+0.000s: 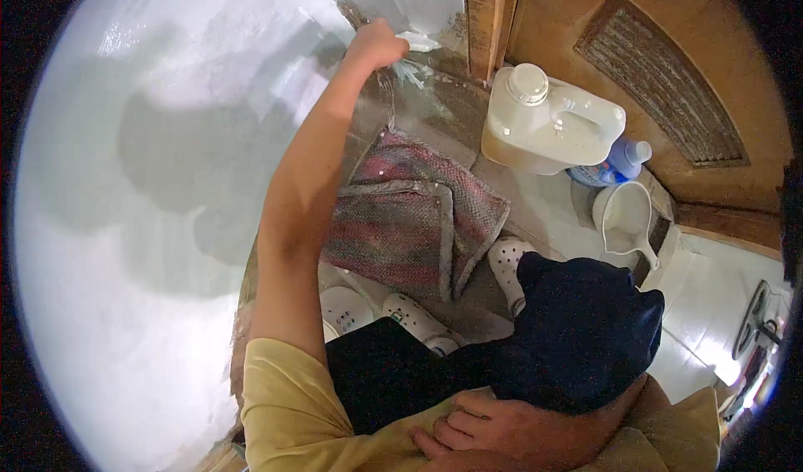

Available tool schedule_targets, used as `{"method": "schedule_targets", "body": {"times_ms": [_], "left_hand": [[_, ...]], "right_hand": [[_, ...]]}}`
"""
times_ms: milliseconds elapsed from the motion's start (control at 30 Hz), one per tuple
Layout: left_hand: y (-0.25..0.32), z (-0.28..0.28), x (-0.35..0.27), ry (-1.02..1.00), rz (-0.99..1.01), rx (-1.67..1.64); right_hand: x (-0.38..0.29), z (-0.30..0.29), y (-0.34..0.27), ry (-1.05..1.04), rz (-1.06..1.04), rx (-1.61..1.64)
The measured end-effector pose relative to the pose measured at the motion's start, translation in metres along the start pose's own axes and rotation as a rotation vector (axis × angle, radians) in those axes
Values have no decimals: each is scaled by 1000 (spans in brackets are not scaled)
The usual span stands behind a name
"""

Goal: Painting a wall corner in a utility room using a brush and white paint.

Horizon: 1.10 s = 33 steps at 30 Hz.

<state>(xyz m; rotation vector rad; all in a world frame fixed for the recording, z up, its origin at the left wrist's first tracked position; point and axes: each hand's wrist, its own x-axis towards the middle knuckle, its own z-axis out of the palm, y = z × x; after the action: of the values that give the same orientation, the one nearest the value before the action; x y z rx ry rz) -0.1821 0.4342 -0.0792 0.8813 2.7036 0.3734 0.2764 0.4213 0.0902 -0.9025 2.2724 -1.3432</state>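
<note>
My left arm reaches up the picture to the foot of a pale wall. There my left hand is closed around a scrubbing brush, whose pale blue-green bristles stick out below the fist. A white piece shows beside the knuckles; I cannot tell if it belongs to the brush. Most of the brush is hidden by the hand. My right hand lies against my yellow shirt, behind my bent dark-clad knee. Its fingers are loosely apart, with nothing visible in them.
Two worn woven mats overlap on the tiled floor. At right stand a large translucent jug, a blue bottle and a white dipper, near a wooden door with a vent grille. White clogs show below.
</note>
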Motion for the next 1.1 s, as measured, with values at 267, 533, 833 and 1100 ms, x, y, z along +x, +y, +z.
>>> {"method": "schedule_targets", "body": {"times_ms": [267, 533, 833, 1100], "left_hand": [[6, -103, -48, 167, 166, -238], [-36, -84, -51, 123, 29, -205], [-44, 66, -6, 41, -8, -44], [13, 17, -6, 47, 24, -34]], "right_hand": [[-2, -10, 5, -4, -8, -108], [5, -11, 7, 4, -43, -136], [2, 6, 5, 146, -25, -71], [-2, -13, 10, 28, 9, -26]]}}
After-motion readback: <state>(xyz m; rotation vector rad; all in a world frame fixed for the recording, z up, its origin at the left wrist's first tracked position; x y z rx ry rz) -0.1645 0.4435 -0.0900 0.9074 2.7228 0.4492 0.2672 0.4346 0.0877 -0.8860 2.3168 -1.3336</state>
